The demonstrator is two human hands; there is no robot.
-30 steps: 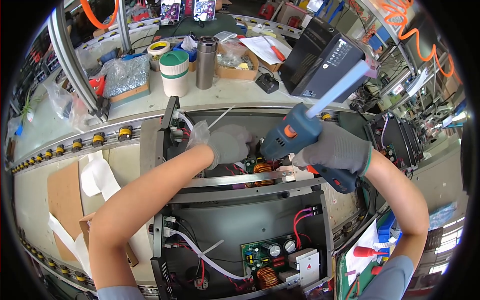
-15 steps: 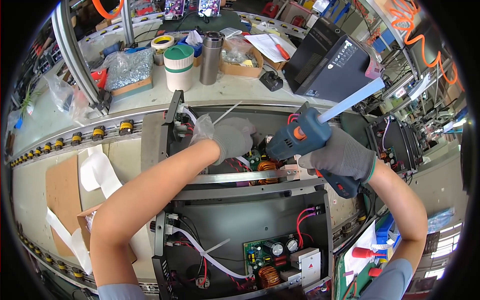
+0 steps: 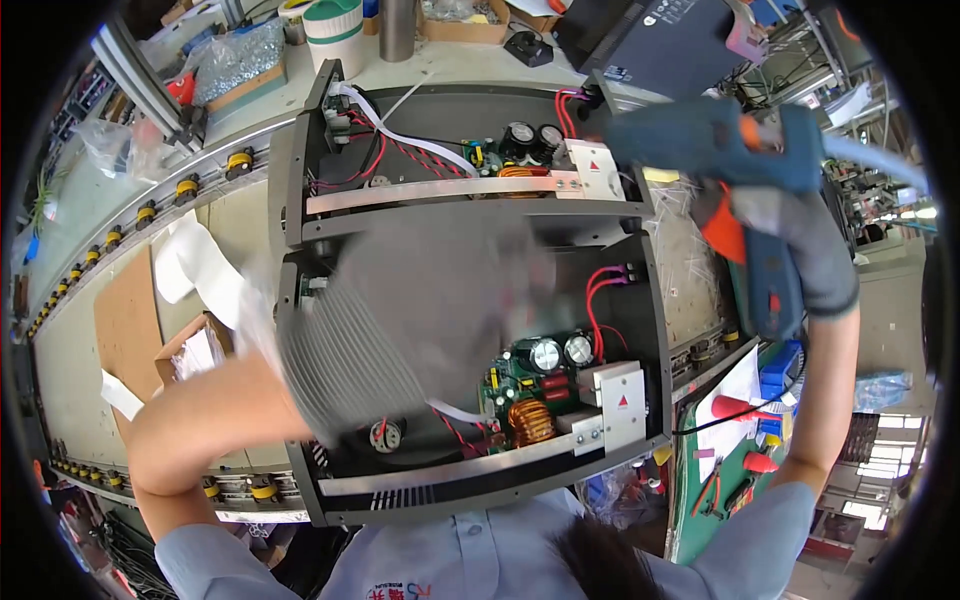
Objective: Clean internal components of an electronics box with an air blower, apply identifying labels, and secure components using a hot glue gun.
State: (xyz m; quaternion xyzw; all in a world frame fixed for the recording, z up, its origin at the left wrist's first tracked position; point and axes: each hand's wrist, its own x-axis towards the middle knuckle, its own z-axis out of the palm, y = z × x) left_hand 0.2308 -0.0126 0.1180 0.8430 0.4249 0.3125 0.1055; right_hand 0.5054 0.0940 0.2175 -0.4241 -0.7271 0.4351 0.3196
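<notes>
1. Head view. Right hand (image 3: 800, 255), grey-gloved, sits at the right of the frame, closed around the grip of a blue glue gun (image 3: 745, 165) with orange trim. The gun's body runs leftward from the hand; its nozzle end is over the upper right corner of the open black chassis (image 3: 300, 210).
2. The gun looks blurred. A pale stick juts from its rear toward the right rim.
3. Left hand (image 3: 400, 310), in a grey glove with a ribbed cuff, is a motion-smeared mass over the middle of the chassis. Cannot tell how far it is open, or whether it holds anything.
4. Below and right of that hand: a green circuit board (image 3: 520, 375) with round capacitors and a copper coil (image 3: 532, 420), plus a white block with a red triangle mark.
5. Upper bay of the chassis: a metal crossbar (image 3: 430, 192), red and white wiring, a second coil.
6. Bench behind: a roll of tape (image 3: 335, 25) and a metal cylinder.
</notes>
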